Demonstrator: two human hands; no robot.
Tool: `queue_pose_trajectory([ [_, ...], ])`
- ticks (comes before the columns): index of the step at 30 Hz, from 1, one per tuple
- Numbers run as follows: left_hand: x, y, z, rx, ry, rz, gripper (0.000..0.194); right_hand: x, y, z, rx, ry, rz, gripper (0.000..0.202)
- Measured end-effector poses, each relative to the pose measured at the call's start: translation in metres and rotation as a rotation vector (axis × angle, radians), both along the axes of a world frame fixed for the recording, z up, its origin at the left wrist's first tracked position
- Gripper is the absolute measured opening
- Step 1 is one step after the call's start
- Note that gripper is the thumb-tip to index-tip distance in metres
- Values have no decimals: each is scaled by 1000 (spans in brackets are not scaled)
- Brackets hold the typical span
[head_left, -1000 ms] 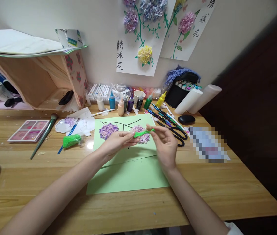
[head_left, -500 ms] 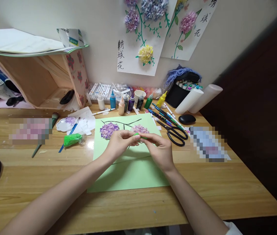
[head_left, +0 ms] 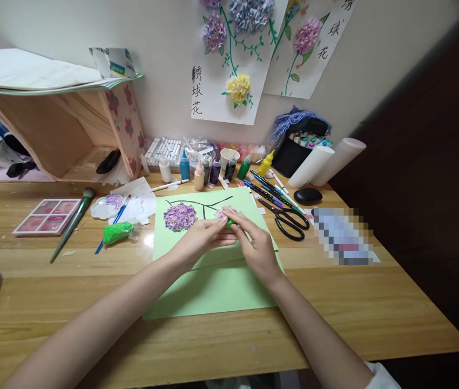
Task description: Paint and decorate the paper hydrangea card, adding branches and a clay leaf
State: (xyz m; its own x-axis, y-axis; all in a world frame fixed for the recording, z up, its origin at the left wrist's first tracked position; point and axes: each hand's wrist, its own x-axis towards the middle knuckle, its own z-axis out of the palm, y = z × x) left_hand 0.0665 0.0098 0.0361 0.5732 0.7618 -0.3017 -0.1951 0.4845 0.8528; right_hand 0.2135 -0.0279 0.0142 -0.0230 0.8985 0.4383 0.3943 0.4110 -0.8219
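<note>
Between the fingertips of both hands is a small piece of bright green clay point(head_left: 230, 222). My left hand point(head_left: 207, 235) pinches it from the left, and my right hand point(head_left: 256, 240) closes on it from the right. Both hands are held above a light green paper point(head_left: 213, 297) on the table. On that paper sit a purple flower point(head_left: 180, 217) of crinkled bits and a pink flower point(head_left: 225, 212), partly covered by my fingers, with dark branch lines above them. A bag of the same green clay point(head_left: 118, 233) lies left of the paper.
Black scissors point(head_left: 290, 222) and several pens point(head_left: 272, 192) lie right of the paper. Paint bottles point(head_left: 215, 170) stand behind it. To the left are a brush point(head_left: 71, 224), a flower-shaped palette point(head_left: 102, 209) and a pink palette case point(head_left: 47, 217). A black mouse point(head_left: 308, 195) rests at right.
My fingers have shifted around the green clay, with the hands closing more tightly together over it. The whole view has moved slightly.
</note>
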Motion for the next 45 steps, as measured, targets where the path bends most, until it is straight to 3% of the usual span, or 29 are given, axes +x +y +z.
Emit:
queue_pose_trajectory([
  [2,0,0,-1,53,43,7,42,-1,0,-1,17,-60,20,37],
  [8,0,1,-3,143,173,99,37,2,-1,0,77,-27,-108,22],
  [13,-2,2,4,227,272,187,30,11,4,5,-70,188,-208,10],
  [17,-4,5,4,136,215,186,22,15,8,5,-55,329,-312,11],
  [21,-2,2,4,-9,43,56,17,9,5,4,20,209,-157,21],
  [23,0,0,6,-52,-53,32,17,6,3,3,68,60,-42,29],
  [25,0,-1,6,-46,-85,27,20,4,2,2,122,-36,-13,33],
  [29,0,-1,2,70,28,-18,34,5,1,2,131,-46,-73,29],
  [32,1,0,-2,105,116,42,41,4,-1,4,64,11,-106,24],
  [38,-1,3,-1,136,248,194,30,9,7,1,-136,377,-196,6],
  [42,-3,7,-2,53,212,231,21,17,14,-1,-87,511,-325,18],
  [45,-3,6,-3,-31,60,123,25,13,10,1,-36,443,-242,11],
])
